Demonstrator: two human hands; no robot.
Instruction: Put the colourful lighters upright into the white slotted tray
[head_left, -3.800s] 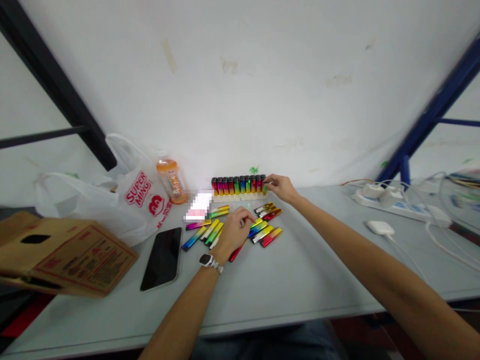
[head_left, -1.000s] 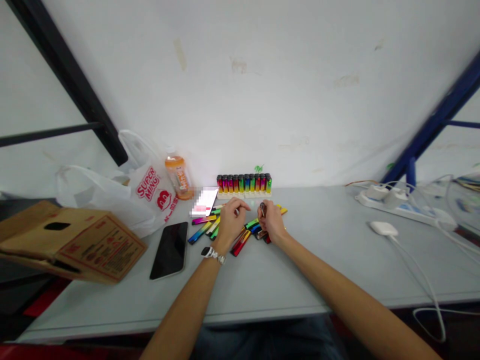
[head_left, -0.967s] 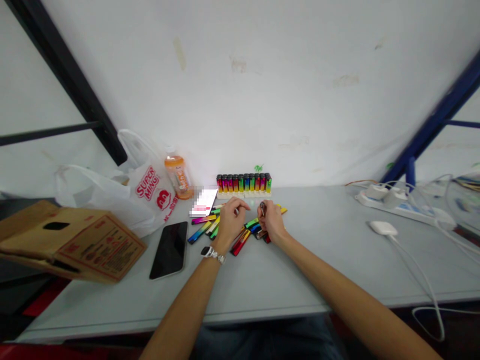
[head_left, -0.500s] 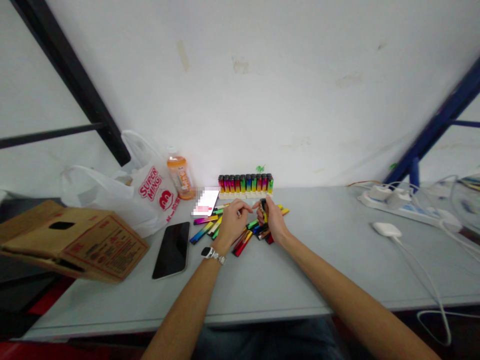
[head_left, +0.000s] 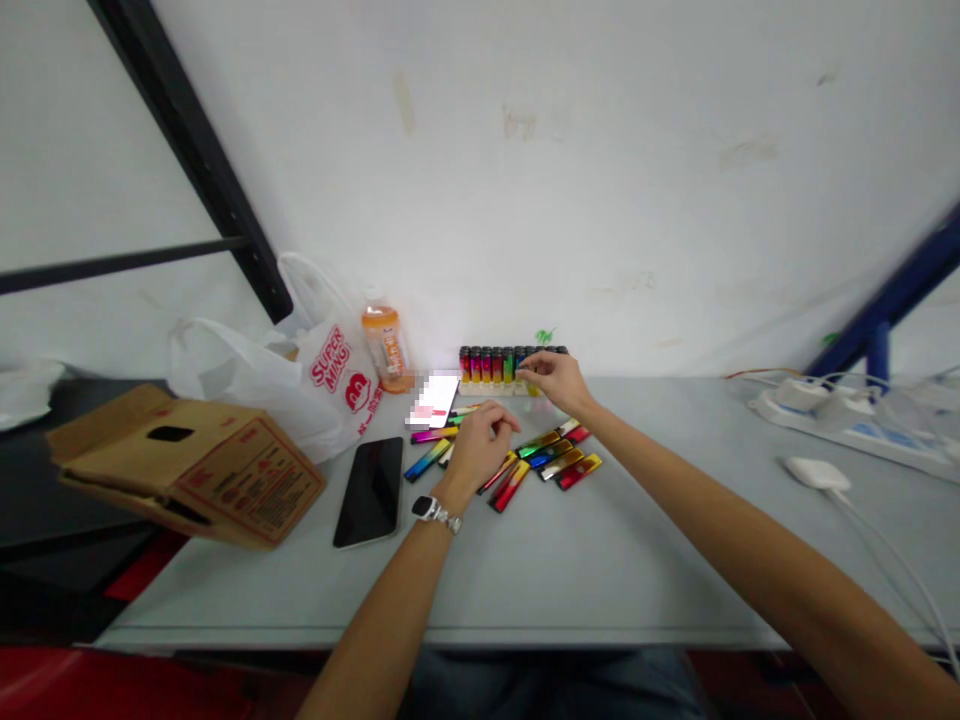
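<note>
A row of upright lighters (head_left: 486, 366) in shiny multicoloured sleeves with black tops stands in a white holder (head_left: 487, 389) against the wall. My right hand (head_left: 556, 380) is at the row's right part, its fingertips pinched at a lighter (head_left: 534, 389) whose yellow lower end shows beneath them. The hand hides several lighters of the row. Below it, my left hand (head_left: 484, 440) hovers over or rests on a loose pile, fingers loosely bent and apart, with nothing visible in them. Loose lighters (head_left: 510, 487) in red, yellow, green and blue lie around it.
Left of the pile lie a black phone (head_left: 369, 492) and a white-screened, partly blurred device (head_left: 442, 398). An orange drink bottle (head_left: 385, 345), a white plastic bag (head_left: 300, 390) and a cardboard box (head_left: 240, 480) stand further left. A power strip (head_left: 847, 425) and white charger (head_left: 817, 474) are on the right.
My right hand has moved from the pile up to the standing row, taking a lighter with it. The left hand stays over the pile. The whole view has shifted a little.
</note>
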